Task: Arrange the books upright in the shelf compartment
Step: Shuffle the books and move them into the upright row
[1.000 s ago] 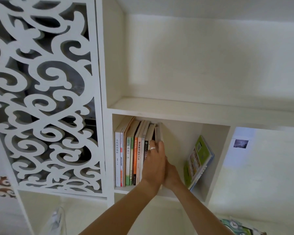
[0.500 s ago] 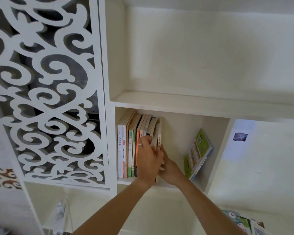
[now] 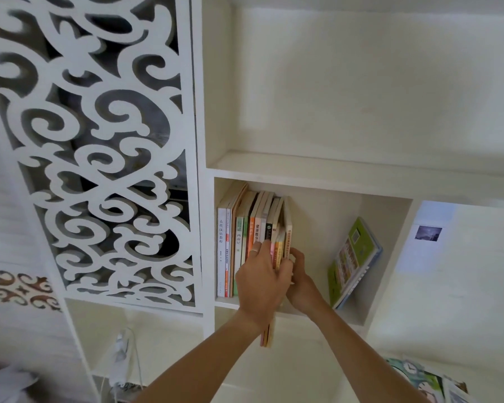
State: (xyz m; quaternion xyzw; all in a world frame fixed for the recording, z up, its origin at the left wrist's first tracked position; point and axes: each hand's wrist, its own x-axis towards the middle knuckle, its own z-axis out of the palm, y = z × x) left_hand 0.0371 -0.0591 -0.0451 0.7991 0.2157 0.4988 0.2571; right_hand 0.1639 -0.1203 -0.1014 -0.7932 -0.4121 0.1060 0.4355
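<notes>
A row of upright books (image 3: 239,242) fills the left part of the white shelf compartment (image 3: 390,245). My left hand (image 3: 261,279), a ring on one finger, grips a few thin pink and orange books (image 3: 268,335) at the row's right end. They stick out of the row, and their lower ends hang below the shelf's front edge. My right hand (image 3: 301,282) is just to the right, its fingers curled on the outermost orange-spined book (image 3: 288,234). A green book (image 3: 354,254) leans against the compartment's right wall.
A white fretwork panel (image 3: 99,158) covers the bay to the left. A larger compartment (image 3: 346,82) lies above. Between the row and the green book the shelf floor is bare. Magazines (image 3: 425,382) lie at the bottom right. A cable and plug (image 3: 121,350) hang below.
The thin books at the row's right end have slid out toward me in my left hand. My right hand has come out from behind it to the outermost book.
</notes>
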